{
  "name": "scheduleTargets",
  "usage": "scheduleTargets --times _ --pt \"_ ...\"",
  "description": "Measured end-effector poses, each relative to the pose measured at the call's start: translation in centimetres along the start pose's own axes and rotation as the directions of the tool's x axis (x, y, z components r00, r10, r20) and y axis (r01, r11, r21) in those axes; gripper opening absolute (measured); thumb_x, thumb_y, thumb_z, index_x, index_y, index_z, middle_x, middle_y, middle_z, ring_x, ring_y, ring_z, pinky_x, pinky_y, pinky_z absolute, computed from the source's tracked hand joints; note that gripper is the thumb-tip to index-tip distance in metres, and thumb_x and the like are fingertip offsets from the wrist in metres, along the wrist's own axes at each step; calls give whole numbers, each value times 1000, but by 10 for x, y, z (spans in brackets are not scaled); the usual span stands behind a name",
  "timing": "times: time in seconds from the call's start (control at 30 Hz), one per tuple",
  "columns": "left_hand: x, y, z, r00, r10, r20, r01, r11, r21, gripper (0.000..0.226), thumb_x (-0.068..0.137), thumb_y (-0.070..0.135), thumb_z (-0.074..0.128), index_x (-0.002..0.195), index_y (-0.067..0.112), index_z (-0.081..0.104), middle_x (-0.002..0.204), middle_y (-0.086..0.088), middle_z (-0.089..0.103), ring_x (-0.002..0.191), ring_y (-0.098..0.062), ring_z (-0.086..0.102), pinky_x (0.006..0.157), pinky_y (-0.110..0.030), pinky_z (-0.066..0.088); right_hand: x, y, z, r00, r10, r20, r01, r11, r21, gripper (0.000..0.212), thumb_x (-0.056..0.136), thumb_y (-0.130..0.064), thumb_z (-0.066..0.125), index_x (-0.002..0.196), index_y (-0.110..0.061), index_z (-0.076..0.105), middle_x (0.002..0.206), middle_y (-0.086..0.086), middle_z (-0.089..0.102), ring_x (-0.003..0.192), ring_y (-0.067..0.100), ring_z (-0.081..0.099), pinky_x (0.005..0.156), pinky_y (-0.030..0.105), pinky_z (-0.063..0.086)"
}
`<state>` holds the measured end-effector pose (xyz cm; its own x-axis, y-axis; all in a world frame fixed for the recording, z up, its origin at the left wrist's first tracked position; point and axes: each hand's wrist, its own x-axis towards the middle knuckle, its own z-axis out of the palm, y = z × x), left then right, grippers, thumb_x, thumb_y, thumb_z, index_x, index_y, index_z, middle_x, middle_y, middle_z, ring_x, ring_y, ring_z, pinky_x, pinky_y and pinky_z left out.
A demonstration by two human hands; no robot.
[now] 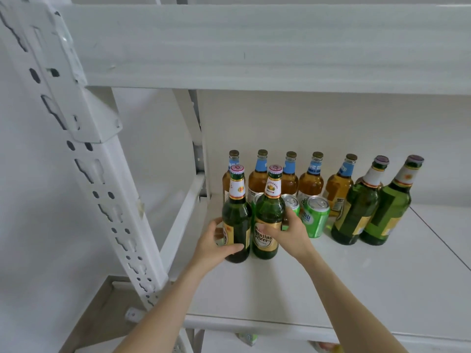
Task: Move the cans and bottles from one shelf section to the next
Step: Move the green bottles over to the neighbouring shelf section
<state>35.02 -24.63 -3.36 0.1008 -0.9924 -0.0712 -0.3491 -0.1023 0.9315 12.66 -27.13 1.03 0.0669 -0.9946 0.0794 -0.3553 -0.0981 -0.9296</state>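
A: Hands both closed on green bottles – left hand (215,247) wraps left green bottle (237,220), right hand (290,234) wraps right green bottle (267,220)

B: axis?

A: upright, touching side by side. Green cans (316,216) just behind right hand, amber bottles (309,179) further back, two more green ones (356,215) off right

B: nearer hand?

A: each on its own bottle; lift straight up, I'd guess

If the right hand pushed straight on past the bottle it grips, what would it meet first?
Probably the green can right behind the right hand, whose fingers wrap a green bottle; beyond stand amber bottles. Depth is uncertain.
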Motion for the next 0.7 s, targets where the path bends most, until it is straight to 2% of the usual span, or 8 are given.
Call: scheduleTargets --times 0.07,0.13,0.27,0.37,0.47,0.6,0.7 --pt "9 -1 2 999 -35 34 37 998 -58 76 55 37 94 114 51 48 110 26 61 103 5 57 70 -13 45 7 2 -2 999 22 45 -27 995 101 66 69 -33 89 127 -29 57 115 -17 68 104 -1 62 77 16 48" --pt "16 -2 4 997 -47 69 52 995 -80 75 49 39 94 113 48 55 108 23 68 106 0 60 74 -18 49 11 5 -4 995 34 93 -51 981 186 65 67 -27 91 123 -31 60 111 -17 72 104 3 66 76 17 50" --pt "20 1 3 987 -71 143 85 992 -95 67 46 40 93 103 54 61 102 25 72 98 -1 67 70 -18 54 13 7 -3 991 24 132 -61 958 279 62 67 -15 91 121 -26 62 110 -12 74 101 4 69 78 22 54" --pt "17 6 1 984 -62 165 83 989 -125 67 43 37 94 96 60 60 99 24 73 89 5 68 59 -12 54 10 7 -2 993 14 115 -49 948 313 59 68 -10 89 120 -22 64 111 -7 74 103 9 69 81 25 55" --pt "10 6 1 987 -49 155 72 987 -144 69 42 35 95 96 60 60 99 24 72 88 9 66 58 -11 53 5 7 -3 994 -3 108 -32 948 317 53 69 -8 88 115 -23 68 110 -7 75 102 8 69 78 21 55" --pt "-4 4 0 988 -45 145 70 981 -179 70 42 33 96 97 57 61 101 19 74 89 3 69 63 -15 55 -6 5 -3 995 -11 98 -22 946 325 45 69 -7 87 103 -32 72 105 -6 76 99 9 71 75 20 57" --pt "-17 5 -1 990 -31 140 62 974 -219 71 42 32 96 100 54 61 101 16 74 90 0 70 67 -18 56 -16 1 -3 997 30 77 -55 938 342 42 68 -11 88 103 -27 71 102 -5 77 95 11 72 74 24 57"
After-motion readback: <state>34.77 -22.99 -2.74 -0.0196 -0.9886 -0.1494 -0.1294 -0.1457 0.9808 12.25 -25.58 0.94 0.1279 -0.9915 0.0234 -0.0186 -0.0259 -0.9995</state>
